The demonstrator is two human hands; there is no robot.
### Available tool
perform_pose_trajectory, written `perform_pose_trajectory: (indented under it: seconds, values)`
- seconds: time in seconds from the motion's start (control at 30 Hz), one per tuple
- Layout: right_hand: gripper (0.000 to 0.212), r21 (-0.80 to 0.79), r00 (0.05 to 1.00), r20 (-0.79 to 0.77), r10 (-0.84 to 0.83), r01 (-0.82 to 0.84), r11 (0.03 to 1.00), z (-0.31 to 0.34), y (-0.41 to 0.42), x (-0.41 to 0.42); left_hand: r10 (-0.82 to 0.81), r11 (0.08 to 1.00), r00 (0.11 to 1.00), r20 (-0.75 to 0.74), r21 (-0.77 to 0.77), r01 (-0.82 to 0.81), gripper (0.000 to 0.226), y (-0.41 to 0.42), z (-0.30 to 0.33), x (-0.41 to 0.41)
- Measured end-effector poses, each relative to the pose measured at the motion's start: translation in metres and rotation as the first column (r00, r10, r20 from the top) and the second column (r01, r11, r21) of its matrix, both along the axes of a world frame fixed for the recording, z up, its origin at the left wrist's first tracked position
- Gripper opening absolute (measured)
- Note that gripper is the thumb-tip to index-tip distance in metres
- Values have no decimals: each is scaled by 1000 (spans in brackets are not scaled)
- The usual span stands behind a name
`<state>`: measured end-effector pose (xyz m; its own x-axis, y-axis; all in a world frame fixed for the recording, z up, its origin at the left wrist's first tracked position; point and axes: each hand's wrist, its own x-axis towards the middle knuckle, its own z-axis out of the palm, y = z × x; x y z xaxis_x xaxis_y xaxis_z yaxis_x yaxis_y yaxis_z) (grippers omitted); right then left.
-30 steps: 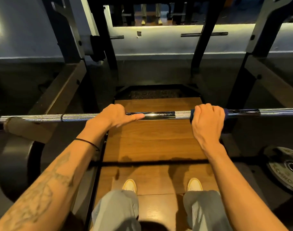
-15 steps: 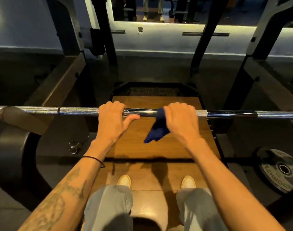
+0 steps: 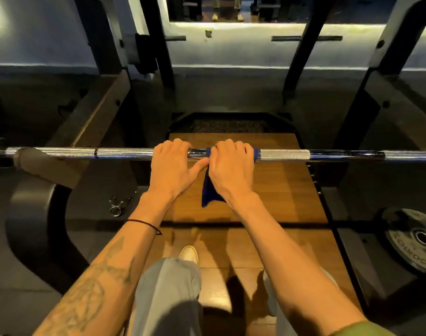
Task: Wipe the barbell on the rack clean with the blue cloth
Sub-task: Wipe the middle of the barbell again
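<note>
The steel barbell [image 3: 284, 154] runs level across the view, resting on the rack. My left hand [image 3: 171, 166] grips the bar near its middle, thumb stretched toward the right. My right hand [image 3: 230, 167] sits right beside it, closed around the bar with the blue cloth [image 3: 210, 190] wrapped under the palm. A tail of the cloth hangs below the bar between my wrists, and a blue edge shows past my right knuckles. The two hands almost touch.
Black rack uprights [image 3: 158, 57] stand ahead on both sides. A wooden platform [image 3: 279, 190] lies under the bar. A weight plate [image 3: 418, 238] lies on the floor at right, a spring collar [image 3: 118, 206] at left. A dark plate [image 3: 34, 214] hangs on the bar's left end.
My right hand has slid the cloth left along the bar, from the right knurled part to beside my left hand. The cloth's tail now hangs loose. My left hand has stayed put.
</note>
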<state>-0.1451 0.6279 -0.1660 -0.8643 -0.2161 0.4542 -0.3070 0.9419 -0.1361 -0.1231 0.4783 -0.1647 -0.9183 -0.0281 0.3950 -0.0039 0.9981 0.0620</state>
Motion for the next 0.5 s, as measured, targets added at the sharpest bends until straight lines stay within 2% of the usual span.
perform_pose_trajectory:
  seconds: [0.07, 0.13, 0.23, 0.37, 0.5]
  values:
    - [43, 49, 997, 25, 78, -79, 996, 2, 8, -4, -53, 999, 994, 91, -4, 54, 77, -8, 14, -3]
    - [36, 4, 992, 43, 121, -121, 993, 4, 33, -11, -112, 994, 971, 210, 31, 107, 78, -18, 29, -8]
    - [40, 10, 999, 27, 22, -22, 1000, 5, 89, -23, -152, 984, 933, 326, -33, 172, 81, -28, 36, -20]
    - [41, -8, 991, -34, -128, 128, 992, 1, 135, -28, -149, 979, 954, 262, -97, 179, 99, -29, 24, -26]
    - [41, -154, 959, -41, -281, 271, 950, -4, 101, -20, -171, 984, 964, 204, 79, 158, 88, -26, 17, -20]
